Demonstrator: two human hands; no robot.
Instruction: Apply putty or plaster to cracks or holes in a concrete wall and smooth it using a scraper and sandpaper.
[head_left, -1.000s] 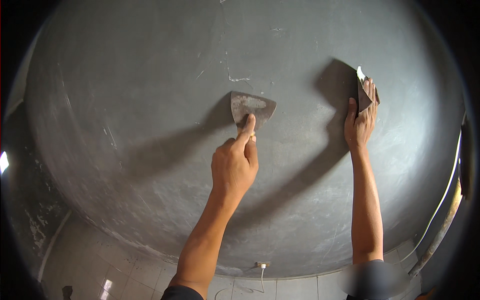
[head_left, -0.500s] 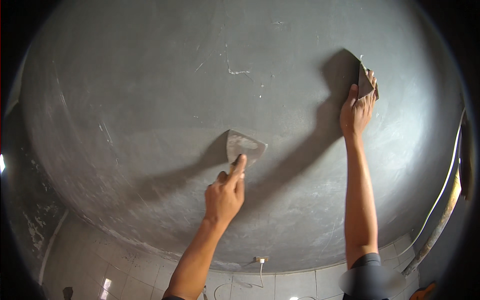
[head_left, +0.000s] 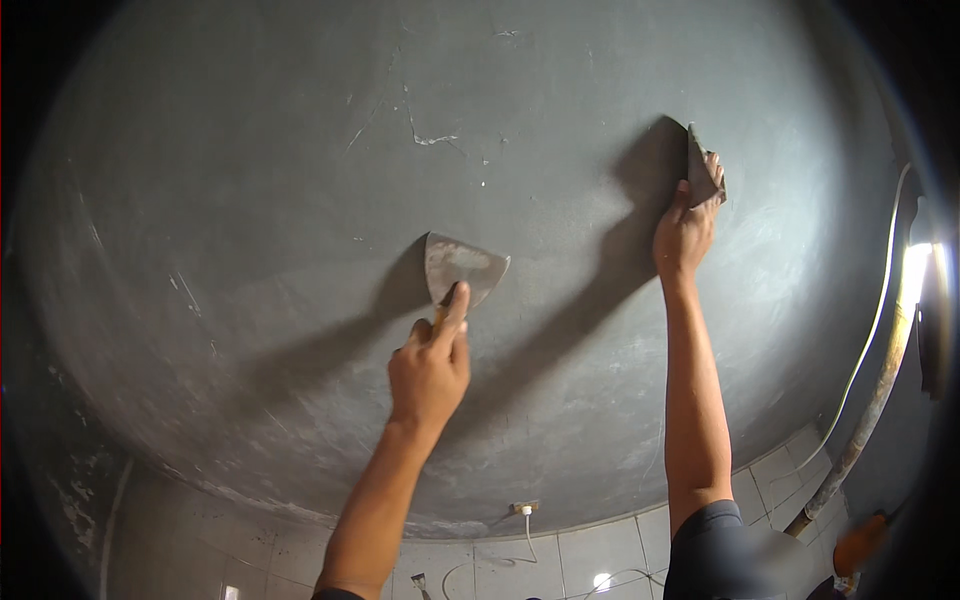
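In my left hand [head_left: 430,375] is a putty knife [head_left: 466,265], gripped by its handle, with the index finger stretched up along the blade. Its broad, pale-smeared blade lies close to the grey wall [head_left: 300,200]; whether it touches is unclear. Higher up and to the right, my right hand [head_left: 687,235] grips a thin, flat brownish plate [head_left: 704,180]. The thumb is on its near side and the fingers are partly hidden behind it. One edge of the plate faces the wall, where it casts a dark shadow. Whitish scratches and a crack-like mark show on the wall.
Pale tiles [head_left: 600,555] run below the grey surface, with a small socket and white plug [head_left: 525,509] at its lower edge. Another scraper [head_left: 420,583] is at the bottom. At right are a white cable [head_left: 888,270], a stained pole [head_left: 868,430] and a blurred orange-brown object [head_left: 858,545].
The view has swung a little to the right. Against the wall marks, the putty knife has risen slightly and the plate has come down a little. Both hands keep their hold.
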